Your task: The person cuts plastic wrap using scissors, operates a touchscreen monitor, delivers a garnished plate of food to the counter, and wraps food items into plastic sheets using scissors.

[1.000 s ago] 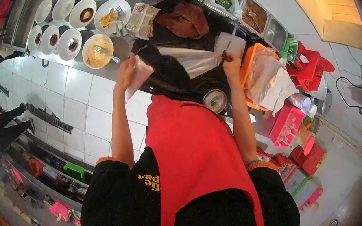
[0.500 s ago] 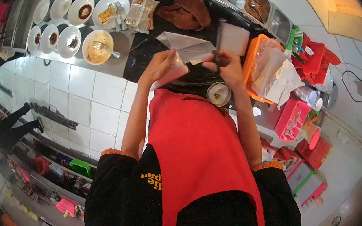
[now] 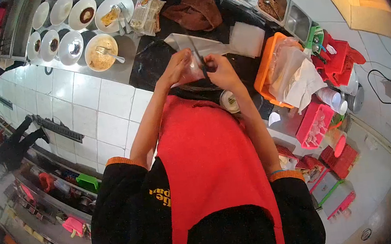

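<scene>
My left hand (image 3: 176, 68) is closed on a clear plastic packet (image 3: 192, 72) with pinkish contents, just in front of my apron. Scissors (image 3: 196, 52) with a dark handle are in my right hand (image 3: 221, 72), their blades pointing up and away beside the packet. Beyond both hands, a strip of clear plastic (image 3: 200, 45) lies on the black counter (image 3: 145, 64). To its right rests a stack of clear plastic sheets (image 3: 247, 39). Close to my right wrist is a small round container (image 3: 228, 102) with something greenish inside.
White bowls (image 3: 71, 48) and a plate with forks (image 3: 103, 9) stand at the back left. A brown cloth (image 3: 196, 12) lies behind the plastic. On the right are an orange basket (image 3: 263, 77), metal food trays (image 3: 298, 22) and red baskets (image 3: 337, 63). Another person (image 3: 6, 152) is at far left.
My right hand has moved left with the scissors, up against the packet. My left hand has moved right and then stayed near the middle. The plastic strip now lies on the counter.
</scene>
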Motion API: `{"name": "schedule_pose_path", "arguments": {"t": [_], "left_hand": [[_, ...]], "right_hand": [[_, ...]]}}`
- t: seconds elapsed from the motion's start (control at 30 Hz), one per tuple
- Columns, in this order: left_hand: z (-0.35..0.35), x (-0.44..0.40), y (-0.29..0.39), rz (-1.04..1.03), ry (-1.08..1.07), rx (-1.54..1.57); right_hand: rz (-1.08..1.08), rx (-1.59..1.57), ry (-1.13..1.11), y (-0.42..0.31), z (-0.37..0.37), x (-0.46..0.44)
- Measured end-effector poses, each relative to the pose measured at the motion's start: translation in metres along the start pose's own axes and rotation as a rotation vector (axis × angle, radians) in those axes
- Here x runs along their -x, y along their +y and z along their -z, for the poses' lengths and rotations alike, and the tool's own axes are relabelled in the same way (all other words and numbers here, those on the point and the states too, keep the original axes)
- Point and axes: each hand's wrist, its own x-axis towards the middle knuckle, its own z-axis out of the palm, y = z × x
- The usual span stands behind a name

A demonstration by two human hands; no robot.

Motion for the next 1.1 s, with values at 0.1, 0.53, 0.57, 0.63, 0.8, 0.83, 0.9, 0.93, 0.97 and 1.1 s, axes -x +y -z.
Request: {"name": "schedule_pose_path", "arguments": {"t": [0.1, 0.53, 0.57, 0.63, 0.8, 0.83, 0.9, 0.93, 0.97, 1.1], "left_hand": [[-0.004, 0.004, -0.008, -0.014, 0.079, 0.023], [-0.008, 0.036, 0.023, 0.118, 0.152, 0.203], [-0.008, 0.035, 0.024, 0.107, 0.156, 0.143], [-0.007, 0.034, 0.028, 0.094, 0.160, 0.085], [-0.009, 0.030, 0.035, 0.075, 0.151, 0.021], [-0.010, 0.030, 0.035, 0.074, 0.150, 0.021], [-0.012, 0.027, 0.033, 0.131, 0.161, 0.082], [-0.011, 0.027, 0.032, 0.130, 0.159, 0.081], [-0.010, 0.027, 0.033, 0.117, 0.152, 0.088], [-0.011, 0.026, 0.039, 0.104, 0.130, 0.233]], "right_hand": [[0.034, 0.056, 0.054, 0.013, -0.010, 0.000], [-0.039, -0.163, 0.137, 0.018, -0.008, -0.002], [-0.063, -0.189, 0.134, 0.016, -0.007, -0.002], [-0.090, -0.227, 0.127, 0.011, -0.001, -0.001], [-0.085, -0.105, 0.160, 0.008, 0.010, -0.003], [-0.037, -0.053, 0.167, 0.008, 0.009, -0.003], [0.011, -0.001, 0.177, 0.002, 0.007, -0.001], [0.009, 0.108, 0.166, -0.002, 0.007, 0.001], [0.008, 0.217, 0.152, -0.005, 0.006, 0.003], [0.032, 0.198, 0.158, 0.023, -0.002, 0.000]]}}
